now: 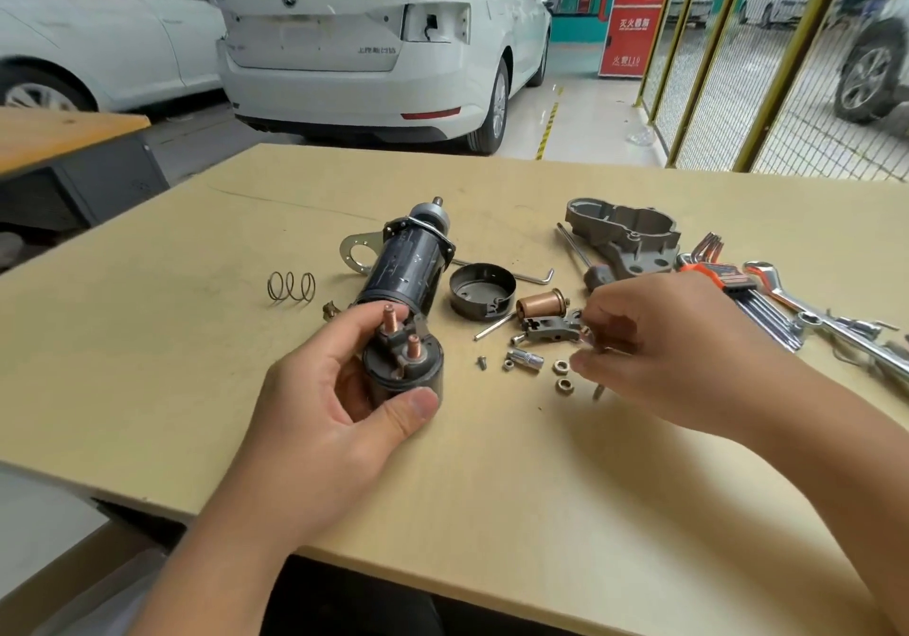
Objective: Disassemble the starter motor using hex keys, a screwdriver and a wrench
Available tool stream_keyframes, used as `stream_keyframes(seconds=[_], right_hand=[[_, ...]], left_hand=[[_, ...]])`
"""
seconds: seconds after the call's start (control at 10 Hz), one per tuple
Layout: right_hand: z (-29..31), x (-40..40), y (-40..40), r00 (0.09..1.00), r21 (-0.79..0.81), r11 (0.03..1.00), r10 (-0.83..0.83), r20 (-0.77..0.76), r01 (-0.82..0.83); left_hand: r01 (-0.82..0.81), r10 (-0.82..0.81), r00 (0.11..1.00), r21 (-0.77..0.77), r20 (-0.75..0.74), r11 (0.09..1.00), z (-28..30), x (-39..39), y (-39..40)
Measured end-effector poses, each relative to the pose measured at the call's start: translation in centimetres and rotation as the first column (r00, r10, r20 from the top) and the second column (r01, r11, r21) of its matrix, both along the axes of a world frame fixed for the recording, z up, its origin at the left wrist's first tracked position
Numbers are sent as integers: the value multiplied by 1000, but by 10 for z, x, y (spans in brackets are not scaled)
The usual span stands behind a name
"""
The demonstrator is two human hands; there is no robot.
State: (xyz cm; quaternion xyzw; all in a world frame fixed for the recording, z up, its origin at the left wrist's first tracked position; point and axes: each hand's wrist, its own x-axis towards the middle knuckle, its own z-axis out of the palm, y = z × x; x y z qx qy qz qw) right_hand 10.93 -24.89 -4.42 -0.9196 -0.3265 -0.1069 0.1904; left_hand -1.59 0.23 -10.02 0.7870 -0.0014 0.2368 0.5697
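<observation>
A: Nearest us, the left hand (339, 404) grips the black cylindrical solenoid with two copper terminal studs (404, 365), thumb in front and fingers behind, probably to steady it with the studs facing up.

B: And the right hand (654, 340)?

A: Its fingertips are pinched together over the loose silver nuts (560, 374) and small screws (482, 363). Something tiny may be between them, but I cannot tell what. I'd judge the fasteners are kept in one cluster so nothing gets lost.

B: Where's the rest of the starter motor?

A: The dark cylindrical motor body (403, 266) lies just behind the solenoid. Beside it are a round dark end cap (481, 291), a copper-coloured plunger (538, 303) and a coiled wire spring (291, 287). Farther right sit the grey cast housing (624, 237), the orange-holdered hex key set (728, 281) and chrome wrenches (811, 320).

B: The setting?

A: A tan board tabletop (492, 488) in a garage, with white cars (383, 45) and yellow mesh fencing (738, 69) beyond.
</observation>
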Motion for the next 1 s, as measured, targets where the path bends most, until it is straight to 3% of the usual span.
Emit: stream_keyframes(seconds=[0.3, 0.5, 0.7, 0.9, 1.0], right_hand=[[5, 0, -5, 995, -200, 975, -102, -16, 97], [12, -4, -7, 981, -344, 929, -175, -86, 136], [15, -6, -10, 966, -306, 934, -228, -124, 181], [2, -18, -23, 958, -263, 926, -286, -21, 270], [8, -37, -36, 950, -22, 950, -311, 7, 311]], left_hand=[[-137, 145, 989, 157, -41, 978, -4, 5, 7], [-347, 370, 929, 301, -21, 888, 0, 5, 14], [-445, 485, 874, 383, -9, 809, 6, 14, 24], [-389, 407, 912, 205, -55, 898, 2, 11, 34], [-404, 404, 915, 13, 16, 915, 12, -1, 41]])
